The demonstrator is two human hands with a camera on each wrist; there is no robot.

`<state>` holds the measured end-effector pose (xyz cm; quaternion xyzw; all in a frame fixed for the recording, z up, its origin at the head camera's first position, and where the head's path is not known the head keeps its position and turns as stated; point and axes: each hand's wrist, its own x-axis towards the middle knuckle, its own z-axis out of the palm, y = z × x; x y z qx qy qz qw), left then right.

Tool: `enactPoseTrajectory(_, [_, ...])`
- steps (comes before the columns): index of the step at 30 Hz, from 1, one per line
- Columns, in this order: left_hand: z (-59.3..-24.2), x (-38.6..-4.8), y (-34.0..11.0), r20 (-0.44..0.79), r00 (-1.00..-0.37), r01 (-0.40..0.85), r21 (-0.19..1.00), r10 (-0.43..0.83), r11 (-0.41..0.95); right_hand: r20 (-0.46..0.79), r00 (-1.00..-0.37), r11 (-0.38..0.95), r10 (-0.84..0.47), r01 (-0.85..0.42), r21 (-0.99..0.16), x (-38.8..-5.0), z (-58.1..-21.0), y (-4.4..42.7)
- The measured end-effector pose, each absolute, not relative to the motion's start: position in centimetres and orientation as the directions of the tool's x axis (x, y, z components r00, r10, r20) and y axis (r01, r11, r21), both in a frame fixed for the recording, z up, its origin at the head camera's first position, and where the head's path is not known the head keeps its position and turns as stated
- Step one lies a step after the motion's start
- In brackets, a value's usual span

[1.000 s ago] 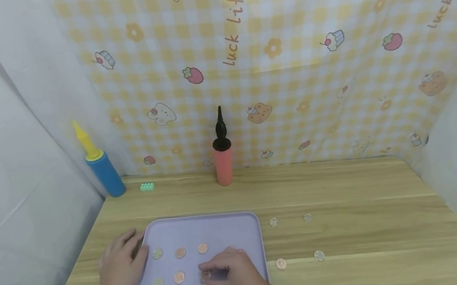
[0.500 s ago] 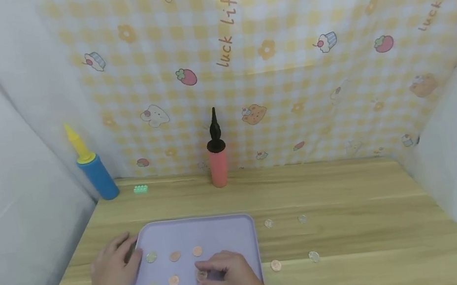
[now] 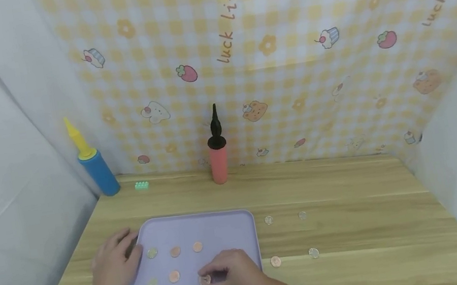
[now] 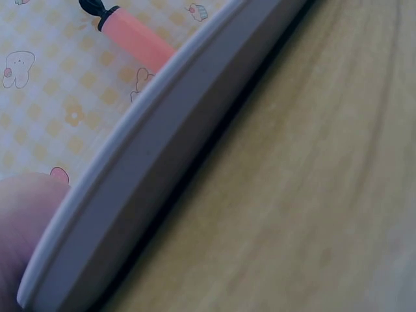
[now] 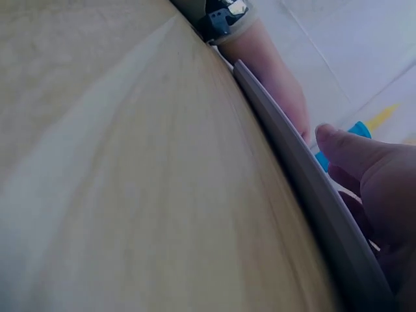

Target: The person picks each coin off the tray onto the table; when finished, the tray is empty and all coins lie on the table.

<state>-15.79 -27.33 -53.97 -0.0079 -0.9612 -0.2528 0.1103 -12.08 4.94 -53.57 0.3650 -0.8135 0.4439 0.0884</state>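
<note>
Coin (image 3: 205,280) sits pinched between the thumb and fingers of the right hand (image 3: 238,275), over the near part of a lilac tray (image 3: 214,224); whether it touches the tray's floor, I cannot tell. Five more coins (image 3: 174,276) lie flat in the tray, three in the far row and two in the near one (the leftmost pair paler, the rest coppery). The left hand (image 3: 115,267) rests at the tray's left rim, fingers relaxed and slightly apart. Right of the tray, four loose coins (image 3: 276,261) are spread on the wooden table (image 3: 329,186). Behind stand a pink cylinder with a black tip (image 3: 219,164), a blue-and-yellow one (image 3: 100,172) and a green toy brick (image 3: 142,185).
</note>
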Motion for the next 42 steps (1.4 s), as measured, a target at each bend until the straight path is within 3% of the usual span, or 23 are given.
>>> enactPoseTrajectory(6, [-54.0,-15.7,-27.0,0.195,-0.980,0.068,0.497,-0.035,0.865,0.677,-0.483,0.343,-0.555,-0.874,-0.343,-12.5,-53.4,7.9])
enactPoseTrajectory(9, [-53.9,-15.7,-26.9,0.189,-0.981,0.067,0.504,-0.035,0.861,0.726,-0.444,0.349,-0.525,-0.890,-0.292,-13.1,-53.5,10.0])
enactPoseTrajectory(11, [-53.8,-15.7,-26.9,0.187,-0.982,0.064,0.503,-0.036,0.862,0.733,-0.473,0.373,-0.490,-0.873,-0.314,-13.5,-53.7,11.5])
enactPoseTrajectory(16, [-53.9,-15.7,-27.2,0.205,-0.978,0.069,0.491,-0.039,0.869,0.637,-0.687,0.517,-0.351,-0.709,-0.480,-14.3,-54.0,15.7])
enactPoseTrajectory(19, [-54.0,-15.7,-27.4,0.219,-0.975,0.075,0.494,-0.040,0.866,0.594,-0.762,0.596,-0.257,-0.609,-0.523,-15.0,-54.1,18.5])
enactPoseTrajectory(27, [-53.9,-15.7,-27.3,0.223,-0.974,0.080,0.498,-0.039,0.864,0.628,-0.772,0.751,-0.094,-0.469,-0.465,-16.4,-54.4,25.8])
enactPoseTrajectory(34, [-53.9,-15.7,-27.3,0.223,-0.974,0.079,0.497,-0.039,0.864,0.551,-0.830,0.805,0.079,-0.272,-0.526,-16.3,-54.4,31.2])
enactPoseTrajectory(42, [-54.2,-15.7,-27.3,0.226,-0.973,0.081,0.495,-0.038,0.865,0.445,-0.892,0.827,0.085,-0.185,-0.531,-15.9,-54.6,35.0])
